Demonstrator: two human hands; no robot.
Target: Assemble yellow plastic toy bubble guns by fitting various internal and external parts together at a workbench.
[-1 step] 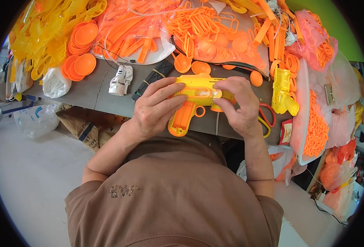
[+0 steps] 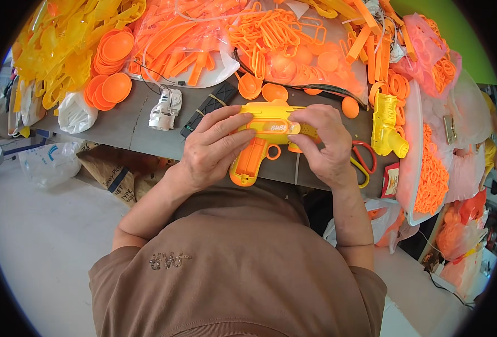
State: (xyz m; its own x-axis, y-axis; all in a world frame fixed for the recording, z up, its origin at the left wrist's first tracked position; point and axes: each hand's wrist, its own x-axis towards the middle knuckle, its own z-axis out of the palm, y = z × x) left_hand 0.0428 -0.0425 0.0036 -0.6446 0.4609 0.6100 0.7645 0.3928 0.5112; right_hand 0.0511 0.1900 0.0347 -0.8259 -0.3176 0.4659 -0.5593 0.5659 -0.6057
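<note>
A yellow and orange toy bubble gun [image 2: 268, 124] is held up at the table's front edge, its orange grip [image 2: 249, 160] pointing down and toward me. My left hand [image 2: 215, 143] is closed on the gun's left end, fingers laid over the yellow body. At the other end, my right hand [image 2: 324, 143] pinches the body between thumb and fingers, beside a pale panel. An orange trigger ring [image 2: 272, 151] shows below the body. Left of the gun lie a black bar-shaped part [image 2: 210, 106] and a white motor unit [image 2: 165, 109] with thin wires.
Red and yellow-handled scissors [image 2: 365, 163] lie right of my right hand. A yellow gun shell [image 2: 388, 123] stands farther right, near a tub of small orange rings [image 2: 430, 174]. Orange discs [image 2: 113, 48], yellow parts [image 2: 68, 45] and bagged orange pieces [image 2: 186, 33] crowd the back.
My right thumb and fingers have shifted slightly left along the gun's body. The left hand and the gun look the same.
</note>
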